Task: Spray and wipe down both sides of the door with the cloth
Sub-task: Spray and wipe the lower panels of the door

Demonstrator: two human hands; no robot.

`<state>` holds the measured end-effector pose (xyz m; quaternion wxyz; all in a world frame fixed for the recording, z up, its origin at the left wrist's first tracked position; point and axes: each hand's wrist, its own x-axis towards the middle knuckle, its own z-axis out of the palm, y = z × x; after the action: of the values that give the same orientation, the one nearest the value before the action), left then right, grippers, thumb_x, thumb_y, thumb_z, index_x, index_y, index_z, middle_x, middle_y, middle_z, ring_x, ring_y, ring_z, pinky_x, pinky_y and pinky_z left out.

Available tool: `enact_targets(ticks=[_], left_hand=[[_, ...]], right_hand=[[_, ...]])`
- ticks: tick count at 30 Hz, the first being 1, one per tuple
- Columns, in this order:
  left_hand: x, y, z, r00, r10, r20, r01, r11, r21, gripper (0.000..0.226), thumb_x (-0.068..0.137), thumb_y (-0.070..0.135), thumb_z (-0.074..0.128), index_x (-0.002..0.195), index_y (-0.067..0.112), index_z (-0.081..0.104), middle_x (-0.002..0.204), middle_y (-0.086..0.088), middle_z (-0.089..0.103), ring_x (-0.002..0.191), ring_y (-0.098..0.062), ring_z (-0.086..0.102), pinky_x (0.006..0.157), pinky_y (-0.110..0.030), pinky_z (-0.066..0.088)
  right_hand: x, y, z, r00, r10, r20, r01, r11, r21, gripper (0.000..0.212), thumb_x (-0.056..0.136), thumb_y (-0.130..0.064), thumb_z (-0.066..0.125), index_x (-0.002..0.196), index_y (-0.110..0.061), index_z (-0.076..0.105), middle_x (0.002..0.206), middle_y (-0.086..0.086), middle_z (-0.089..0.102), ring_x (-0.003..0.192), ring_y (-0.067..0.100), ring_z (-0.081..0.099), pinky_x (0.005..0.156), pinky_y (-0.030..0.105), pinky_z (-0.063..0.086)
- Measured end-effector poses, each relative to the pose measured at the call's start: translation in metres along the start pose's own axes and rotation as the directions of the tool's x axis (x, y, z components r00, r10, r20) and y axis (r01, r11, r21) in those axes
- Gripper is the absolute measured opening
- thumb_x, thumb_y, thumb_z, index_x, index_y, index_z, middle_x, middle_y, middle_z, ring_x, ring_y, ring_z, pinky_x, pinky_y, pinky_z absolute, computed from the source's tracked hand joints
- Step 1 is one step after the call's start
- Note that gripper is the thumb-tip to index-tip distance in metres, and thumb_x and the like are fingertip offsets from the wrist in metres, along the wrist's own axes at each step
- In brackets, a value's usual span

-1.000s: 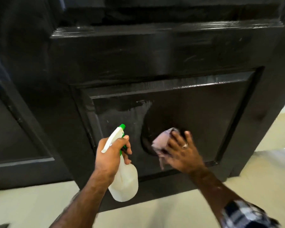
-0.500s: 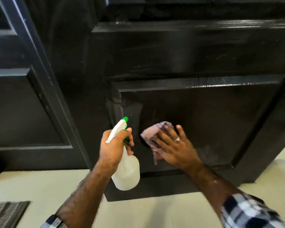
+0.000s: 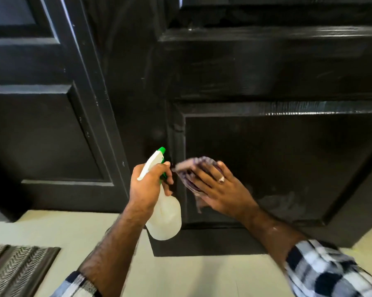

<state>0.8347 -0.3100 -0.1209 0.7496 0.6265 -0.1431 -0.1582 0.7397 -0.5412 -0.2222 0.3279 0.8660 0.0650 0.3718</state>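
Note:
A black panelled door (image 3: 266, 69) fills the upper right of the head view, its lower recessed panel showing damp streaks. My right hand (image 3: 221, 189) presses a folded purple-checked cloth (image 3: 191, 170) flat against the left edge of that lower panel, fingers spread. My left hand (image 3: 147, 185) grips the neck of a white spray bottle (image 3: 165, 219) with a green nozzle, held just left of the cloth and close to the door.
A second black panelled door leaf (image 3: 41, 125) stands to the left. Pale floor (image 3: 202, 275) runs below the door. A grey patterned doormat (image 3: 15, 269) lies at the lower left corner.
My right hand has slid the cloth leftward across the lower panel to its left edge. The view has shifted left, bringing the other door leaf and the mat into sight.

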Motion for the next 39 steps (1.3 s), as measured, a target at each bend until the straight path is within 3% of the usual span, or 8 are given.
enact_targets(ticks=[3,8,15,18,22,27,34,39], left_hand=[[0.005,-0.002,-0.020,1.000,-0.021,-0.017,0.021,0.999,0.024,0.027,0.096,0.021,0.070,0.111,0.032,0.050,0.080,-0.006,0.070,0.067,-0.019,0.064,0.061,-0.038,0.057],[0.011,-0.004,-0.028,0.999,-0.005,-0.040,0.006,1.000,0.024,0.028,0.097,0.021,0.070,0.111,0.033,0.049,0.083,-0.008,0.068,0.067,-0.018,0.064,0.057,-0.034,0.057],[0.014,-0.013,-0.031,0.999,-0.012,-0.042,0.012,1.000,0.009,0.027,0.096,0.021,0.071,0.113,0.030,0.051,0.079,-0.005,0.068,0.066,-0.018,0.064,0.055,-0.035,0.056],[0.010,-0.016,-0.033,1.000,-0.006,-0.010,0.007,0.999,0.034,0.029,0.097,0.019,0.070,0.122,0.013,0.055,0.075,-0.007,0.067,0.062,-0.021,0.062,0.054,-0.037,0.054],[0.008,-0.011,-0.041,1.000,-0.006,-0.010,0.006,1.000,0.014,0.024,0.097,0.019,0.069,0.118,0.014,0.058,0.077,-0.007,0.067,0.062,-0.021,0.062,0.055,-0.036,0.055],[0.013,-0.010,-0.049,0.998,0.020,-0.059,-0.017,0.999,0.046,0.026,0.099,0.021,0.068,0.107,0.033,0.047,0.085,-0.007,0.067,0.068,-0.016,0.065,0.058,-0.034,0.057],[0.013,-0.021,-0.057,0.998,0.001,-0.055,0.003,0.998,0.059,0.023,0.099,0.020,0.068,0.106,0.032,0.049,0.082,-0.006,0.067,0.066,-0.016,0.064,0.056,-0.032,0.057],[0.010,-0.022,-0.057,0.999,-0.020,-0.050,0.023,0.998,0.050,0.023,0.099,0.021,0.067,0.107,0.033,0.049,0.083,-0.006,0.067,0.066,-0.014,0.064,0.056,-0.030,0.058]], right_hand=[[-0.018,0.022,-0.012,0.999,-0.009,0.053,0.010,0.999,-0.035,0.083,0.101,-0.049,0.069,0.169,-0.024,0.029,0.177,0.011,0.020,0.162,0.039,0.024,0.129,0.068,0.014],[0.115,0.032,-0.053,0.885,0.425,-0.189,-0.411,0.905,0.109,0.069,0.110,-0.051,0.052,0.166,-0.013,0.036,0.172,0.015,0.032,0.160,0.046,0.022,0.129,0.068,0.016],[0.045,-0.017,-0.011,0.999,0.021,0.025,-0.022,0.999,0.026,0.072,0.112,-0.037,0.053,0.168,-0.002,0.024,0.175,0.023,0.021,0.162,0.047,0.016,0.130,0.065,0.020],[0.010,-0.019,-0.008,0.961,-0.196,0.196,0.205,0.978,-0.027,0.089,0.105,-0.048,0.060,0.171,-0.007,0.015,0.178,0.018,0.012,0.165,0.042,0.008,0.131,0.062,0.011],[0.067,0.005,-0.035,0.999,-0.010,0.048,0.012,0.999,-0.036,0.082,0.107,-0.048,0.053,0.171,-0.010,0.018,0.176,0.020,0.021,0.163,0.045,0.016,0.127,0.070,0.020],[0.162,-0.006,-0.047,0.890,0.441,-0.116,-0.423,0.893,0.155,0.074,0.114,-0.051,0.042,0.170,-0.007,0.021,0.175,0.020,0.010,0.163,0.045,0.008,0.131,0.064,0.012],[-0.002,-0.063,0.012,0.976,-0.112,0.189,0.110,0.994,0.019,0.101,0.096,-0.038,0.072,0.170,-0.005,0.012,0.177,0.020,0.014,0.165,0.039,0.013,0.133,0.060,0.004],[0.064,-0.019,-0.026,0.996,0.066,0.054,-0.067,0.998,0.011,0.074,0.112,-0.047,0.039,0.170,-0.006,0.018,0.177,0.018,0.016,0.164,0.041,0.014,0.130,0.068,0.005]])
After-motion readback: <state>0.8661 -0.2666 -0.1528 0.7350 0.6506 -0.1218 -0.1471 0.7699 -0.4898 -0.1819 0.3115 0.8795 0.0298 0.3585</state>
